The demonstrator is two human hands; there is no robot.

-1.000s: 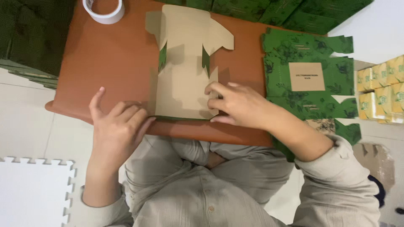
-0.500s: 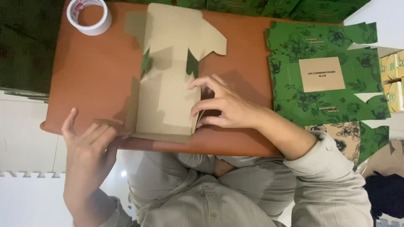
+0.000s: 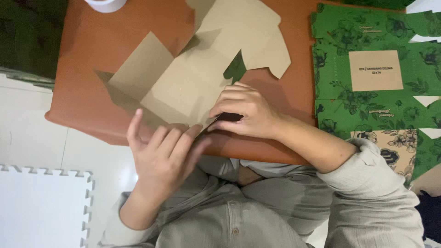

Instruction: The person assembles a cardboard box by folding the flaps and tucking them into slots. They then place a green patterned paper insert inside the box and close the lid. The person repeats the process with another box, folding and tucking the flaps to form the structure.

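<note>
Over cardboard blank (image 3: 193, 87), left hand (image 3: 161, 151) flat, right hand (image 3: 243, 110) curled

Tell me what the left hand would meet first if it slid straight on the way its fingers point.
The left hand points up and away across the table. Its fingers already touch the near edge of the brown cardboard box blank, so it would probably ride onto that panel first; height is unclear.
</note>
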